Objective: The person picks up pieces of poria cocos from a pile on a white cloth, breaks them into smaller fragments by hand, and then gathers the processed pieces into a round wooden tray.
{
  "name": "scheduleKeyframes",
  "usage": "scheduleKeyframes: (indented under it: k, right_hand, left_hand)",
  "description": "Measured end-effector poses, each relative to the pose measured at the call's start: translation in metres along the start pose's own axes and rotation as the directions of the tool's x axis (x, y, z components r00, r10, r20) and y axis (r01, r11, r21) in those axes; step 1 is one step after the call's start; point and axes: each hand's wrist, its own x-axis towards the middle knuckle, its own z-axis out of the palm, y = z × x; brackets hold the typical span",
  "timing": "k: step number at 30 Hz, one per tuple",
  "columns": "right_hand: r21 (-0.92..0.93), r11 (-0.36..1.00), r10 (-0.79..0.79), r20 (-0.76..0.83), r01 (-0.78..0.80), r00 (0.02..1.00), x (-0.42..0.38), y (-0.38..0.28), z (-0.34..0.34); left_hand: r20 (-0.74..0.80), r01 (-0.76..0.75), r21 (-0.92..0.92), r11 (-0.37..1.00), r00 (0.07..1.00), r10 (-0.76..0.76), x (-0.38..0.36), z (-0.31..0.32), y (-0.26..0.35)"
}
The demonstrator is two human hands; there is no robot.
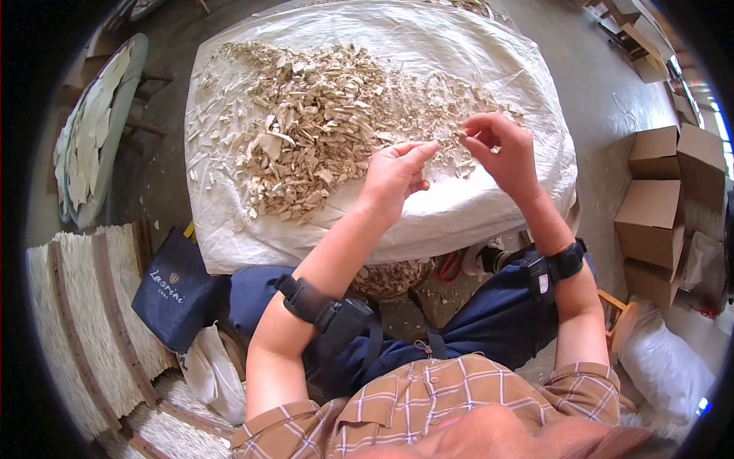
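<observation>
A large heap of pale, beige-brown dried pieces (pixel 306 122) lies on a white cloth (pixel 290 249) spread over a table. Just right of the heap, my left hand (pixel 394 172) is closed, its thumb and forefinger pinched together; anything between them is too small to make out. My right hand (pixel 505 149) faces it, fingers curled in and tips close to the thumb, and what it pinches is not clear. Both hands are raised over the cloth near its front edge. Beyond them a thinner scatter of small fragments (pixel 436 99) covers the cloth.
A dark blue bag (pixel 177 287) stands at the left, beside trays of pale slivers (pixel 73 306). A round tray (pixel 126 92) holds flat white sheets. Cardboard boxes (pixel 650 203) and a white sack (pixel 665 363) are at the right. Under the table sits a basket of pieces (pixel 390 279).
</observation>
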Motion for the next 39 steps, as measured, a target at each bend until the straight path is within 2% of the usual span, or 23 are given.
scheduleKeyframes:
  k: [1, 2, 3, 4, 7, 12, 14, 16, 20, 22, 23, 24, 25, 26, 28, 29, 31, 32, 38, 39]
  right_hand:
    - [0.001, 1.000, 0.002, -0.002, -0.002, 1.000, -0.003, -0.002, 0.002]
    - [-0.044, 0.994, -0.104, 0.002, 0.104, 0.995, -0.005, -0.003, 0.005]
    - [-0.088, 0.974, -0.207, 0.012, 0.207, 0.978, -0.007, -0.005, 0.007]
    - [-0.089, 0.975, -0.205, 0.009, 0.205, 0.979, -0.007, -0.006, 0.008]
    - [-0.155, 0.919, -0.367, 0.011, 0.364, 0.930, -0.005, -0.008, 0.013]
    - [-0.165, 0.904, -0.397, 0.023, 0.395, 0.917, -0.004, -0.015, 0.024]
    - [-0.149, 0.911, -0.388, 0.011, 0.385, 0.922, -0.005, -0.019, 0.026]
    - [-0.075, 0.981, -0.177, 0.008, 0.177, 0.984, -0.006, -0.026, 0.029]
    - [-0.049, 0.975, -0.216, -0.009, 0.215, 0.976, -0.006, -0.016, 0.033]
    - [0.036, 0.994, -0.099, 0.017, 0.099, 0.995, -0.007, -0.016, 0.035]
    - [0.036, 0.994, -0.100, 0.014, 0.100, 0.995, -0.007, -0.017, 0.035]
    - [0.237, 0.961, 0.119, 0.106, -0.141, 0.987, -0.007, -0.018, 0.035]
    - [0.400, 0.834, 0.306, 0.238, -0.380, 0.922, -0.008, -0.019, 0.035]
    - [0.401, 0.834, 0.305, 0.234, -0.378, 0.923, -0.006, -0.019, 0.034]
    - [0.619, 0.507, 0.417, 0.433, -0.600, 0.799, -0.003, -0.018, 0.031]
    - [0.618, 0.506, 0.419, 0.433, -0.601, 0.798, -0.003, -0.015, 0.032]
    - [0.714, 0.311, 0.386, 0.508, -0.627, 0.770, -0.004, -0.009, 0.033]
    - [0.715, 0.311, 0.387, 0.507, -0.626, 0.770, -0.002, -0.008, 0.032]
    - [0.759, 0.310, 0.487, 0.391, -0.573, 0.781, 0.003, 0.007, 0.012]
    - [0.774, 0.274, 0.484, 0.402, -0.571, 0.777, 0.002, 0.009, 0.010]
  left_hand:
    - [0.042, 0.014, -0.026, 1.000, 0.999, -0.013, 0.001, 0.000, -0.001]
    - [0.087, 0.029, -0.050, 0.998, 0.996, -0.024, 0.003, 0.001, -0.003]
    - [0.090, 0.031, -0.047, 0.998, 0.996, -0.027, 0.004, 0.001, -0.004]
    - [0.085, 0.005, -0.040, 0.999, 0.996, -0.002, 0.003, 0.002, -0.004]
    - [0.057, -0.034, -0.037, 0.999, 0.998, 0.036, 0.001, 0.001, -0.003]
    - [0.038, -0.038, -0.089, 0.995, 0.998, 0.042, -0.003, -0.005, -0.002]
    - [-0.006, -0.106, -0.049, 0.993, 0.994, 0.106, -0.006, -0.004, 0.001]
    - [-0.024, -0.127, -0.050, 0.991, 0.992, 0.126, -0.008, -0.006, 0.003]
    - [-0.048, -0.154, -0.031, 0.988, 0.987, 0.152, -0.008, -0.009, 0.004]
    - [-0.042, -0.157, -0.027, 0.987, 0.987, 0.156, -0.007, -0.009, 0.003]
    - [-0.041, -0.154, -0.025, 0.988, 0.987, 0.153, -0.007, -0.010, 0.003]
    - [-0.039, -0.155, -0.023, 0.988, 0.987, 0.154, -0.007, -0.011, 0.003]
    - [-0.037, -0.140, -0.037, 0.990, 0.990, 0.138, -0.008, -0.011, 0.004]
    - [-0.033, -0.125, -0.051, 0.991, 0.992, 0.123, -0.008, -0.011, 0.005]
    - [-0.021, -0.117, -0.080, 0.990, 0.993, 0.116, -0.009, -0.010, 0.007]
    - [-0.012, -0.110, -0.111, 0.988, 0.994, 0.109, -0.011, -0.010, 0.008]
    - [0.002, -0.090, -0.159, 0.983, 0.996, 0.092, -0.011, -0.009, 0.009]
    - [0.018, -0.074, -0.207, 0.976, 0.997, 0.079, -0.011, -0.009, 0.010]
    - [0.005, -0.020, -0.222, 0.975, 1.000, 0.022, -0.009, -0.012, 0.009]
    - [0.009, -0.018, -0.223, 0.975, 1.000, 0.020, -0.008, -0.011, 0.009]
